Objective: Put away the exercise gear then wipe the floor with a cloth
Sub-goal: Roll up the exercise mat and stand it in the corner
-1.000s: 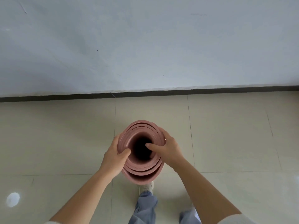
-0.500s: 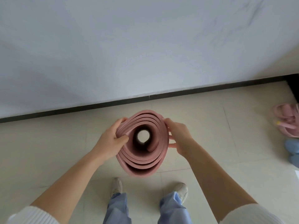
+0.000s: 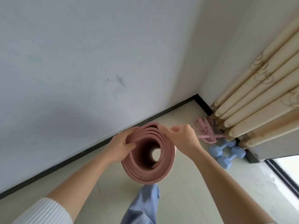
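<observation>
**Rolled mat upright in both hands, corner stash just ahead**

I have the rolled mat (image 3: 167, 160) standing on end in front of me, its open top facing the camera, with floor (image 3: 194, 191) showing through the core. I cannot tell whether its lower end rests on the tiles or hangs clear. My left hand (image 3: 120, 147) grips the near-left rim, fingers wrapped outside and thumb hooked over the layered edge. My right hand (image 3: 182, 138) is curled tight, pinching the outer lip at the far side.

My read is that this mat is light, soft foam. It will squash under a hard squeeze, and the coils are loose and gapped, so the roll may spring open or telescope if I hold only the top. I judge a better hold to be around the body of the roll, one palm on the free outer edge to keep it shut.

The wall (image 3: 80, 62) and its dark skirting (image 3: 80, 152) run close on the left. Ahead to the right, the corner holds a pink pull-exerciser (image 3: 205, 130) and blue dumbbells (image 3: 226, 151) on the floor, just beside the hanging curtain (image 3: 258, 94). Open tile lies between the mat and that gear, so the mat can probably stand there against the wall. A dark door track (image 3: 281, 175) borders the right.
</observation>
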The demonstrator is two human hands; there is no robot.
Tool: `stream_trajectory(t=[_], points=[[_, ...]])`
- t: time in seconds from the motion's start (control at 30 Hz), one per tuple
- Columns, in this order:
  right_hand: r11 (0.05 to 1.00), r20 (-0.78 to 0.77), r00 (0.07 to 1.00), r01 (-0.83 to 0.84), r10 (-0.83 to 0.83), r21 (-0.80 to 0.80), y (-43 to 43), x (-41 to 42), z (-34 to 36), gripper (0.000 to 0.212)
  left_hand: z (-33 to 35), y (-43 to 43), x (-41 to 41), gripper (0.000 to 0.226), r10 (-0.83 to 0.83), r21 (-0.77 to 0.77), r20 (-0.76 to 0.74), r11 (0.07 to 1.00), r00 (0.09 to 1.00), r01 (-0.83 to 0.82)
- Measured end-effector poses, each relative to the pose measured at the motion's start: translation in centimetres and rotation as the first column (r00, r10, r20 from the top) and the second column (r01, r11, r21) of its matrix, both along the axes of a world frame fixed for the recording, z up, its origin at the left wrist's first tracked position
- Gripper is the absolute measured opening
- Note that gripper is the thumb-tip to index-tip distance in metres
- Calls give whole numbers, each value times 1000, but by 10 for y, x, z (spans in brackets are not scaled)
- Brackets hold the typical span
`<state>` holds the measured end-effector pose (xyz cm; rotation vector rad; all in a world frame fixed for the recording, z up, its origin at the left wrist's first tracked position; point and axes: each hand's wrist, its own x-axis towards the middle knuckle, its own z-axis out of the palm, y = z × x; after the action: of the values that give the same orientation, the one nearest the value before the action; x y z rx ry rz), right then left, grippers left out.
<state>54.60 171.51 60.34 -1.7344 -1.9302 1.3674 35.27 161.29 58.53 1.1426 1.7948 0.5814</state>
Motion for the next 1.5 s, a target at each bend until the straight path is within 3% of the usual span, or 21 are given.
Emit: stream_trajectory(t=[0.1, 0.17, 0.23, 0.33, 0.47, 0.57, 0.67, 0.8, 0.9, 1.03, 1.13, 1.3, 1.5], points=[[997, 192, 979, -66, 70, -31, 62, 32, -10, 60, -12, 85, 36, 63, -104, -10, 5, 995, 995, 104], [995, 239, 966, -83, 93, -55, 104, 52, -20, 68, -19, 140, 58, 61, -169, -10, -20, 986, 985, 169], [992, 266, 956, -118, 124, -37, 153, 73, -28, 56, -26, 199, 78, 59, -204, -13, -53, 979, 978, 204], [1000, 174, 985, 13, -17, 24, 212, 102, -31, 32, -29, 276, 106, 54, -209, 19, -58, 978, 976, 210], [968, 78, 966, 244, -248, 65, 290, 132, -36, 23, -24, 362, 139, 60, -38, 42, 21, 998, 999, 37], [960, 32, 961, 273, -275, 65, 356, 150, -47, 18, -31, 416, 152, 79, 65, -139, 54, 989, 996, -57], [971, 19, 971, 239, -239, 32, 411, 162, -71, 21, -56, 461, 169, 58, 142, -322, 113, 942, 983, -99], [957, -30, 956, 291, -291, -7, 459, 173, -104, 35, -89, 516, 194, 47, 156, -268, -54, 949, 986, -164], [952, -31, 952, 305, -304, 32, 499, 183, -120, 32, -112, 558, 201, 36, 141, -199, -104, 967, 985, -160], [943, -19, 946, 324, -324, 74, 547, 190, -138, 36, -125, 600, 207, 35, 167, -105, -134, 978, 977, -181], [945, 17, 945, 327, -327, 15, 568, 188, -153, 47, -134, 619, 208, 36, 280, -58, -80, 957, 957, -285], [957, 54, 957, 286, -284, -47, 577, 188, -177, 55, -143, 625, 214, 60, 209, -191, 35, 961, 977, -199], [955, 50, 957, 288, -285, -75, 572, 184, -173, 46, -141, 613, 219, 61, 189, -212, 152, 965, 970, -155]])
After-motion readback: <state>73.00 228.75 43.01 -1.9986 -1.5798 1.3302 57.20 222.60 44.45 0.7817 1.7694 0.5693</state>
